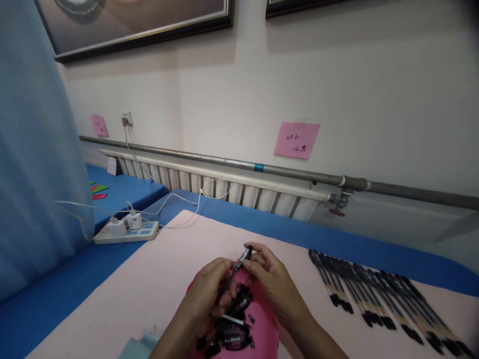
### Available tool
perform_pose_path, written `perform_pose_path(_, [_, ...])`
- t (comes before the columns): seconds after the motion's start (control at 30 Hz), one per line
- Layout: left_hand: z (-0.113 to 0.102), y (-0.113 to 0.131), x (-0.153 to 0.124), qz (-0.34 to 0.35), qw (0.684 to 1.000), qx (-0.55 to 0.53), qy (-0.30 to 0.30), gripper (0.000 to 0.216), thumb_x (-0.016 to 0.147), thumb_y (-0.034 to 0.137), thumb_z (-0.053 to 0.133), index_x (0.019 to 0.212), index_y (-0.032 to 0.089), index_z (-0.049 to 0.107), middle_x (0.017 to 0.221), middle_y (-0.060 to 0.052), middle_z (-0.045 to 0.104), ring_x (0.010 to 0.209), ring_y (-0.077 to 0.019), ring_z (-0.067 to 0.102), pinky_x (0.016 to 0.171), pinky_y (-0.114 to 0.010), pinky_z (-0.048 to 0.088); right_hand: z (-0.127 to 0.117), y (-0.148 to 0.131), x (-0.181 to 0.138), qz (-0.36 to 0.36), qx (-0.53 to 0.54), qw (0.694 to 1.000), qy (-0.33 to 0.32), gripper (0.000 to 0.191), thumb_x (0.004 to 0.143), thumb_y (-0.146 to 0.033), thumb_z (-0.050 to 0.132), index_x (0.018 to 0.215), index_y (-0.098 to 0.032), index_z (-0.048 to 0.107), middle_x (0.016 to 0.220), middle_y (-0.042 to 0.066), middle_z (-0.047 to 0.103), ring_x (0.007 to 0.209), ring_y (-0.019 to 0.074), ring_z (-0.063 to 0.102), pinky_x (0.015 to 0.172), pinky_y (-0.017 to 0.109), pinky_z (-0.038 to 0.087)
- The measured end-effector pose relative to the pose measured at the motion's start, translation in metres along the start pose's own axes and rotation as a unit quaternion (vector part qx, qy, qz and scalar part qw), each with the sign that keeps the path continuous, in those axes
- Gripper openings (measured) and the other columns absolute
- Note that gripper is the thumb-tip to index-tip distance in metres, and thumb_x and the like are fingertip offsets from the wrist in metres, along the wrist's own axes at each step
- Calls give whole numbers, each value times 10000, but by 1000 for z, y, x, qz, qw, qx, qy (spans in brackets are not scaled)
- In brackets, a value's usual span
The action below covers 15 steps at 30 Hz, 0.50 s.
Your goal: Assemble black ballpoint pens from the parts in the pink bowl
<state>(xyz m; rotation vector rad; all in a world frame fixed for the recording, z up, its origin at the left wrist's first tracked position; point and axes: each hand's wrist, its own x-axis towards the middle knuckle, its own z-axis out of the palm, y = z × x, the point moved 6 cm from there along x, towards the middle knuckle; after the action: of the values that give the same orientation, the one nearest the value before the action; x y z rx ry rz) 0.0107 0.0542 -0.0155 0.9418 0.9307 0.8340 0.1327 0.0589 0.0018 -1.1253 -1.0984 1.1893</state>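
Observation:
Both hands hold one black-and-clear pen point(242, 260) at a slant. My left hand point(211, 289) is closed round its lower part, and the fingers of my right hand point(270, 273) pinch the black upper end. Right below the hands is a pink container point(267, 326) with black pen caps and other small pen parts point(237, 339) in it. Part of the container is hidden by my wrists. To the right, several pens with black ends point(359, 284) lie side by side in a slanted row.
Pink paper point(149, 279) covers the blue table point(269, 224). A white power strip point(127, 233) with plugged-in chargers and loose cables lies at the left. Light blue cloth point(138, 346) is at the front edge. Behind stand a radiator point(239, 192), a metal pipe and the wall.

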Motion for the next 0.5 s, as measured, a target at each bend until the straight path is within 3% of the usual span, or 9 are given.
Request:
perform_pose_path(0.07, [2, 3, -1, 18, 1000, -7, -3, 339, 805, 519, 458, 744, 188, 491, 481, 62, 486, 331, -29, 232, 324, -159, 96, -4, -12, -3, -39, -44, 998, 34, 436, 733, -353, 653, 1132, -222, 536, 920, 33, 649, 805, 180, 587, 687, 286, 434])
perform_pose_path(0.13, [3, 5, -1, 26, 1000, -11, -14, 328, 786, 517, 499, 782, 190, 502, 466, 74, 472, 329, -29, 224, 323, -159, 100, -4, -27, -13, -80, -98, 990, 62, 395, 776, -374, 603, 1140, -238, 536, 1074, 62, 626, 932, 203, 572, 755, 304, 432])
perform_pose_path(0.2, [2, 8, -1, 35, 999, -20, -25, 308, 752, 485, 562, 816, 188, 516, 434, 96, 430, 325, -27, 215, 328, -159, 109, 4, -36, -29, -106, -162, 981, 30, 267, 802, -347, 560, 1047, -244, 583, 1021, 48, 641, 892, 196, 581, 745, 296, 433])
perform_pose_path(0.3, [-3, 11, -1, 53, 998, -19, -22, 308, 715, 473, 605, 779, 187, 510, 406, 106, 401, 324, -29, 231, 338, -158, 122, 14, -32, -60, -133, -274, 950, -66, 148, 764, -286, 566, 891, -242, 628, 774, 1, 630, 667, 157, 563, 616, 258, 420])
perform_pose_path(0.37, [-4, 8, -2, 45, 999, 1, -21, 329, 707, 500, 602, 776, 194, 504, 416, 102, 420, 319, -30, 231, 336, -162, 111, -3, -22, -79, -158, -342, 926, -19, 122, 760, -265, 535, 843, -242, 622, 750, -3, 606, 622, 146, 534, 593, 250, 401])
perform_pose_path(0.5, [14, -3, -8, 40, 998, 32, -38, 320, 732, 515, 558, 771, 202, 500, 461, 97, 444, 316, -24, 217, 338, -170, 90, -69, 10, -99, -119, -362, 919, 100, 131, 796, -273, 462, 838, -228, 577, 773, 15, 613, 561, 139, 510, 558, 243, 404])
